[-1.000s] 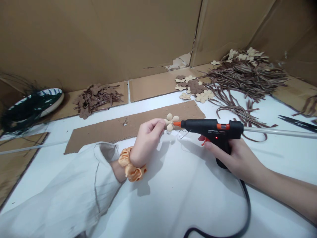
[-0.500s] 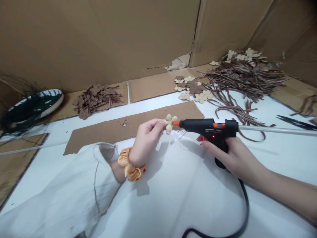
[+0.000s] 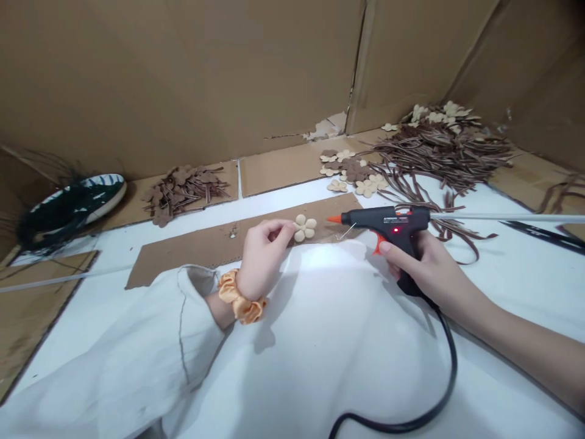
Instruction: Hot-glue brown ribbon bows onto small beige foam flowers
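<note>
Between thumb and fingertips, my left hand (image 3: 267, 253) pinches the edge of a cream flower cutout (image 3: 305, 228), in front of a long cardboard strip (image 3: 201, 245). An orange scrunchie (image 3: 241, 299) circles the left wrist. My right hand (image 3: 423, 262) is wrapped round the handle of a black glue gun (image 3: 379, 221) with a lit red light. Its orange nozzle points left at the flower, with a small gap between them. A clear glue stick (image 3: 507, 216) juts from the gun's rear.
Brown cutouts and strips (image 3: 183, 189) lie at the back left, beside a dish of dark threads (image 3: 73, 201). Cream and brown flowers (image 3: 351, 171) and a heap of brown strips (image 3: 443, 149) lie at the back right. Black tweezers (image 3: 543, 235) rest far right. The gun's cable (image 3: 450, 378) curls in front.
The glue gun's nozzle has moved away from the flower, which it was touching or nearly touching. The flower has shifted slightly left in my left hand, and my right index finger is now lower.
</note>
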Motion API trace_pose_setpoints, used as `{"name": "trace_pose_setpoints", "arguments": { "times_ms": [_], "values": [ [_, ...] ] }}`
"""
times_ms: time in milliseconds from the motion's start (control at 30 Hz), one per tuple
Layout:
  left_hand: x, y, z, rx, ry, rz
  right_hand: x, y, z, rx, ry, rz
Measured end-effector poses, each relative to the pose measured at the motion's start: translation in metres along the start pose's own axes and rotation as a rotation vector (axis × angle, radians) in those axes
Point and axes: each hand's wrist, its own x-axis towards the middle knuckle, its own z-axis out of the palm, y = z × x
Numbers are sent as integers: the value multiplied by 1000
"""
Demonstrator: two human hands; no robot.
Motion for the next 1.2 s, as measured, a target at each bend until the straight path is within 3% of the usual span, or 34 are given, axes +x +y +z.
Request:
{"name": "trace_pose_setpoints", "arguments": {
  "times_ms": [167,400,667,933,1200],
  "values": [
    [10,-6,-4,165,-27,21,7,-7,-1,95,-28,212],
    [11,-9,-8,303,-29,99,23,6,-15,-297,-175,108],
    [9,-9,-5,512,-67,179,23,0,-20,-680,-207,35],
    [10,-9,-6,540,-70,182,28,5,-20,-730,-288,32],
    [7,-5,-6,558,-74,176,24,-5,-27,-764,-227,-13]
  ]
}}
